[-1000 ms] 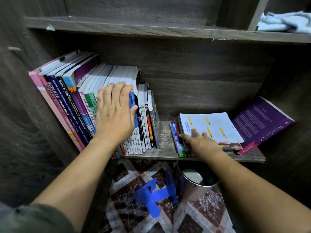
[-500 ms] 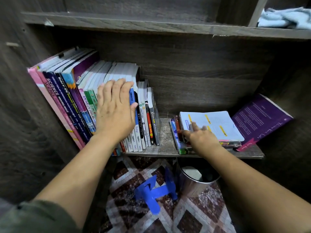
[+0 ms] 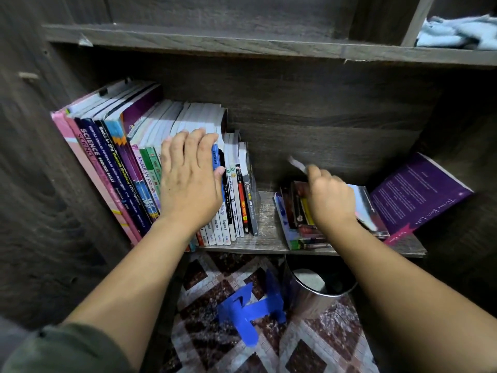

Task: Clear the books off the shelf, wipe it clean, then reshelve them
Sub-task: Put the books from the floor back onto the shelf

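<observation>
Left hand: my left hand (image 3: 188,181) lies flat, fingers straight, against the upright row (image 3: 113,157), centre-left.
Right hand: my right hand (image 3: 329,200) has its fingers curled on the blurred top book (image 3: 360,200) of the flat stack (image 3: 298,224), centre-right.
Handling: probably floppy paperbacks, heavy together; I'd grip the spines, in small batches.
Room: a bare strip of shelf (image 3: 266,232) between the groups; the purple book (image 3: 419,192) leans far right.

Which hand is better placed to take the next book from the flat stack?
Right. The right hand is on the flat stack, curled round its top book; the left hand lies flat against the upright row.
</observation>
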Demonstrator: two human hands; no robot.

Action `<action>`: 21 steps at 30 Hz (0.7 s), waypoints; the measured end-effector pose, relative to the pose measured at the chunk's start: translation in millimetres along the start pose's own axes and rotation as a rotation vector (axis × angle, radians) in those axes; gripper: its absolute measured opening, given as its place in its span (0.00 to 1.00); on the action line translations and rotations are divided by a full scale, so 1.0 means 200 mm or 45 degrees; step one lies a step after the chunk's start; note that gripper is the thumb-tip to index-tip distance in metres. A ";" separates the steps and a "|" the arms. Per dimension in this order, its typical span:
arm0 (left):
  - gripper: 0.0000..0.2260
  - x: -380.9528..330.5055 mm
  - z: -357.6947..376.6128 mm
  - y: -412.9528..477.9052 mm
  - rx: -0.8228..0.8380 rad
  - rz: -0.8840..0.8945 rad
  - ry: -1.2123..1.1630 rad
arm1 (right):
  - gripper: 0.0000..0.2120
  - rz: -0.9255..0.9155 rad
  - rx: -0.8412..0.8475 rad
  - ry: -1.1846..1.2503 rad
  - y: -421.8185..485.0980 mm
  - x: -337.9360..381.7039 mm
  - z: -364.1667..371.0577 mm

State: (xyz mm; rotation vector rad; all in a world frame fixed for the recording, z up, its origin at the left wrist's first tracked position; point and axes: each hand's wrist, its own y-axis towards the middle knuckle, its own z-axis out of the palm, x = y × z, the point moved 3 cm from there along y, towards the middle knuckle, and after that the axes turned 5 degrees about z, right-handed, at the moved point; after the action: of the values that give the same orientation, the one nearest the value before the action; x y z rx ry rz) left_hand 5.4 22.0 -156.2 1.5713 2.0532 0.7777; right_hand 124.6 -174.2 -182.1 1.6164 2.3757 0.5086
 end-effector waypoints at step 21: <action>0.26 0.00 -0.01 -0.01 0.007 0.006 -0.008 | 0.41 -0.333 0.123 0.219 -0.05 0.38 0.06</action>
State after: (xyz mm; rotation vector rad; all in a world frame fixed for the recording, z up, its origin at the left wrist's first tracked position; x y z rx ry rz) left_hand 2.7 21.5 -154.8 1.5804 2.0497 0.7688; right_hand 93.2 -104.9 -195.6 1.3147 2.7258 0.5051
